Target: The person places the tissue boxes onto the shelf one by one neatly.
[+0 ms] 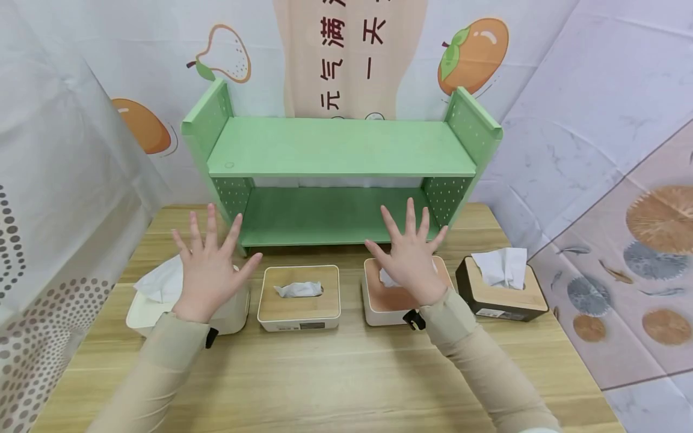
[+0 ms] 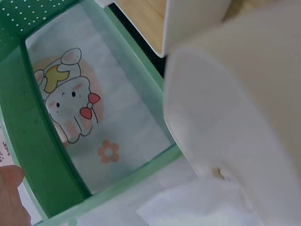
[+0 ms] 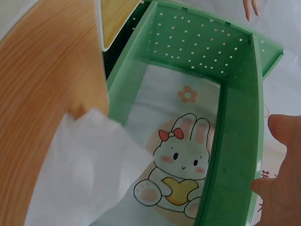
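Green shelf (image 1: 341,147); printed rabbit face (image 3: 184,162), wrist views only. Head view: left hand (image 1: 208,273), right hand (image 1: 410,258), fingers spread above tissue boxes (image 1: 381,316).

A wood-grain table (image 1: 325,385) carries a green shelf (image 1: 341,146) and four tissue boxes (image 1: 292,308).

Along the far edge of the surface (image 1: 335,385) stands the shelf (image 1: 343,147), the cloth (image 1: 265,54) behind it. Before it, in a row, come the first tissue box (image 1: 233,310) near the left edge, the second tissue box (image 1: 292,308), the third tissue box (image 1: 382,300) and, near the right edge, the fourth tissue box (image 1: 503,297). The left hand (image 1: 212,272) is above the first, the right hand (image 1: 409,258) above the third.
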`<state>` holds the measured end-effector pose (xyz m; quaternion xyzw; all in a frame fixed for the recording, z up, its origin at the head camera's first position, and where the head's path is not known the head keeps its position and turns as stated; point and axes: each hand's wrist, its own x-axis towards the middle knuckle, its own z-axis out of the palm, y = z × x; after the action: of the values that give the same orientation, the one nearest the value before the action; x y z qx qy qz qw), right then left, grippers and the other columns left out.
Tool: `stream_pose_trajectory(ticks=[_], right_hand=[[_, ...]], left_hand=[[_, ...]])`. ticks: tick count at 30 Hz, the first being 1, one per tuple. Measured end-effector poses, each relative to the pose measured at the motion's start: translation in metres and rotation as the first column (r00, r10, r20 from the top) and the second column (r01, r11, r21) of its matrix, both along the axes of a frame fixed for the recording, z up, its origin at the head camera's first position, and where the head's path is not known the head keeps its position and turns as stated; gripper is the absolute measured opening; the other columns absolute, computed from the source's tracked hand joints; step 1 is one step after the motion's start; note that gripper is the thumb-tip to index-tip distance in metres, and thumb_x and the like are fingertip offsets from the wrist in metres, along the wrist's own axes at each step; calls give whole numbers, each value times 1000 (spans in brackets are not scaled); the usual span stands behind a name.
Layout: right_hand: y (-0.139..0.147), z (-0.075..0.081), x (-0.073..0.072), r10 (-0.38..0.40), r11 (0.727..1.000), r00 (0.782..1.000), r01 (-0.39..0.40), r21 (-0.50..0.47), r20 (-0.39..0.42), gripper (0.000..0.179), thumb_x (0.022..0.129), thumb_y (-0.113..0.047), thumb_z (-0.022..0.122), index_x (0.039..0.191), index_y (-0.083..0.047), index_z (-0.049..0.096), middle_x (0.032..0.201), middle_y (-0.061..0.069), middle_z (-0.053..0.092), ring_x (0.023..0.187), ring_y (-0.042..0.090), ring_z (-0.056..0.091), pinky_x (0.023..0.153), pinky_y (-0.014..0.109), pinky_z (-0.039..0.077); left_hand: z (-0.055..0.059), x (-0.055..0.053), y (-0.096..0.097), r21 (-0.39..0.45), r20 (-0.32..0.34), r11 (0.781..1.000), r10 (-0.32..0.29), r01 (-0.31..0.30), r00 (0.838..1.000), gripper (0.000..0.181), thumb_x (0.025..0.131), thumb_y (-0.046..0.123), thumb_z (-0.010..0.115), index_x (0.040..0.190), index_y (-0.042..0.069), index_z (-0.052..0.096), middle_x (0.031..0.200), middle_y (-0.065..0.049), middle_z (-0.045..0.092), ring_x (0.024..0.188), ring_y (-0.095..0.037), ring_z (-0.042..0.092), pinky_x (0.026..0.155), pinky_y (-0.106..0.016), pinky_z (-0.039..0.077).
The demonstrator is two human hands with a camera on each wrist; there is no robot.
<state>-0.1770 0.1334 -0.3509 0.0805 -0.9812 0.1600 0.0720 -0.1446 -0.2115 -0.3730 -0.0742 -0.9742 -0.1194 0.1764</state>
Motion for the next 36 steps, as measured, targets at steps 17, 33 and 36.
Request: stream_pose_trajectory(ticks=[17, 33, 36], right_hand=[[-50, 0, 6, 83, 996, 996, -83, -45, -18, 74, 89, -65, 44, 151, -35, 18, 159, 13, -12, 143, 45, -11, 100, 74, -13], [-121, -26, 10, 224, 974, 974, -225, -23, -31, 72, 90, -66, 41, 151, -34, 19, 159, 18, 1, 144, 45, 4, 105, 73, -1], [-137, -36, 11, 250, 968, 968, -250, -23, 15, 71, 91, -65, 39, 152, -35, 17, 159, 17, -2, 144, 44, 3, 107, 71, -2]], left_hand=[[-5, 25, -61, -19, 50, 995, 103, -102, 993, 79, 91, 58, 45, 152, 15, 21, 156, -17, -18, 139, -44, -23, 101, -69, -20], [-37, 54, -118, 14, 93, 987, 155, -157, 984, 80, 92, 56, 46, 152, 14, 15, 154, -23, -17, 138, -51, -19, 100, -70, -20], [-48, 57, -126, 32, 111, 986, 159, -163, 981, 79, 93, 54, 45, 153, 14, 13, 153, -25, -19, 137, -51, -20, 99, -72, -19]])
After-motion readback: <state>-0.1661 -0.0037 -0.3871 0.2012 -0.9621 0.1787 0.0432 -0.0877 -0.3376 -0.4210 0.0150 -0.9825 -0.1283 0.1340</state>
